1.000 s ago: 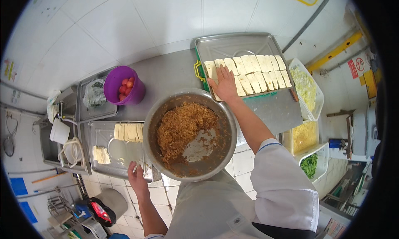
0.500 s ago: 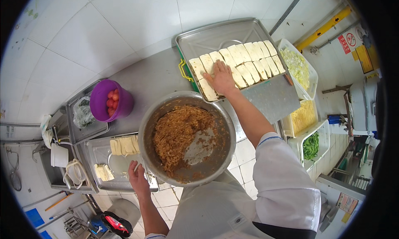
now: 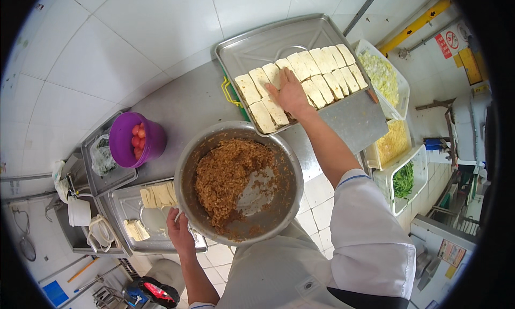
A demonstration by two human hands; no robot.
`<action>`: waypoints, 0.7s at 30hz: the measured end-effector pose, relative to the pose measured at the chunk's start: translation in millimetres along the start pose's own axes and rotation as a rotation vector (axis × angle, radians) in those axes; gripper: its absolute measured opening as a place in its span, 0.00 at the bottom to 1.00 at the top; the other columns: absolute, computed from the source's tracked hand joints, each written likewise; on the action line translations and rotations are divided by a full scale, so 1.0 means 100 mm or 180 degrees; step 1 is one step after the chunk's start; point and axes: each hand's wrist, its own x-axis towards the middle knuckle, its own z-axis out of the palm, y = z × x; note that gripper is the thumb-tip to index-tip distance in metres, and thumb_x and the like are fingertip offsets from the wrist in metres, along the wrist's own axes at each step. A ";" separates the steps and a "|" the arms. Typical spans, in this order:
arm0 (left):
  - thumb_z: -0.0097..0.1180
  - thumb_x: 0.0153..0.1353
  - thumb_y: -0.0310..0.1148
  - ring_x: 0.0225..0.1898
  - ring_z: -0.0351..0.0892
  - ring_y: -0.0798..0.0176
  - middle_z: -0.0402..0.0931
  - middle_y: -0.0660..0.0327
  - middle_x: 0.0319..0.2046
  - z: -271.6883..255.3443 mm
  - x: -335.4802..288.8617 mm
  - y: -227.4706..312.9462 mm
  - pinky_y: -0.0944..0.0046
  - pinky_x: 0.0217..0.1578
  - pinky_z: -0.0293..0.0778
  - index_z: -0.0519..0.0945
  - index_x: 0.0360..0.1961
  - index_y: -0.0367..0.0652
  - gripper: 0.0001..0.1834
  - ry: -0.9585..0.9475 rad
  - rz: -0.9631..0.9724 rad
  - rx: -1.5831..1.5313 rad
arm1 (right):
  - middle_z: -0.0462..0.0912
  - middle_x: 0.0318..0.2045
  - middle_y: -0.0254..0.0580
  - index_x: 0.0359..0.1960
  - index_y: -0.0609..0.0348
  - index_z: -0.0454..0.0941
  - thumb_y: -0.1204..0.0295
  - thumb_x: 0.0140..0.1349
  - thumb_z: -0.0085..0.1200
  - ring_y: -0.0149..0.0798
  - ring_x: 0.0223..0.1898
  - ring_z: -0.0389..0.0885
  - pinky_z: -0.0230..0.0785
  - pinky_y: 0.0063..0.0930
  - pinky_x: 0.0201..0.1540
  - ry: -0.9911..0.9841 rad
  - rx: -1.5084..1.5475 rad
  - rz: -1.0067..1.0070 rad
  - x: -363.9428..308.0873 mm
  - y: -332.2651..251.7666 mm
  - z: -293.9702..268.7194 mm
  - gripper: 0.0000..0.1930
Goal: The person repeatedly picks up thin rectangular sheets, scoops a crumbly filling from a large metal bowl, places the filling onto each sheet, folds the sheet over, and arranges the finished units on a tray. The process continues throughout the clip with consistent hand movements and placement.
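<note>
A bowl [image 3: 289,199] sits central, mixture [image 3: 228,175] inside it. At its one o'clock, on the tabletop [image 3: 182,99], a tray [image 3: 252,56] bears two rows of slices [image 3: 311,67], the right hand [image 3: 292,94] on top. Tubs [image 3: 382,183] stand from two to three o'clock, shreds [image 3: 378,75] in the farther two, greens [image 3: 403,180] in the nearest. At ten o'clock, a bucket [image 3: 155,137] contains tomatoes [image 3: 138,140]. At eight o'clock, a second tray [image 3: 153,220] carries more slices [image 3: 159,195]; the left hand [image 3: 181,234] is by the bowl's rim. Beyond lies a sink [image 3: 68,226].

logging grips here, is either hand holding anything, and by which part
Nothing visibly held: the right hand rests on pale slices; the left hand looks empty near the bowl.
</note>
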 end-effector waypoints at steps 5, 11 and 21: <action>0.54 0.75 0.26 0.62 0.77 0.60 0.58 0.47 0.77 0.08 0.01 0.06 0.63 0.64 0.71 0.71 0.65 0.34 0.19 -0.0037 0.0011 0.0027 | 0.57 0.77 0.68 0.76 0.72 0.57 0.38 0.75 0.42 0.63 0.78 0.55 0.48 0.50 0.80 0.0588 -0.0107 0.0070 0.15 0.19 -0.08 0.46; 0.54 0.75 0.27 0.63 0.76 0.59 0.58 0.47 0.77 0.15 0.03 0.11 0.62 0.65 0.70 0.71 0.65 0.34 0.20 -0.0024 -0.0037 0.0146 | 0.53 0.79 0.61 0.79 0.64 0.54 0.35 0.75 0.39 0.59 0.81 0.49 0.44 0.51 0.81 0.0370 0.0040 0.0135 0.26 0.38 -0.06 0.47; 0.55 0.75 0.27 0.63 0.76 0.59 0.59 0.49 0.76 0.23 0.06 0.13 0.62 0.65 0.71 0.71 0.65 0.34 0.20 -0.0064 0.0008 0.0281 | 0.58 0.77 0.65 0.78 0.64 0.57 0.36 0.74 0.41 0.62 0.79 0.53 0.46 0.51 0.80 0.0475 0.0115 0.0297 0.47 0.75 -0.09 0.46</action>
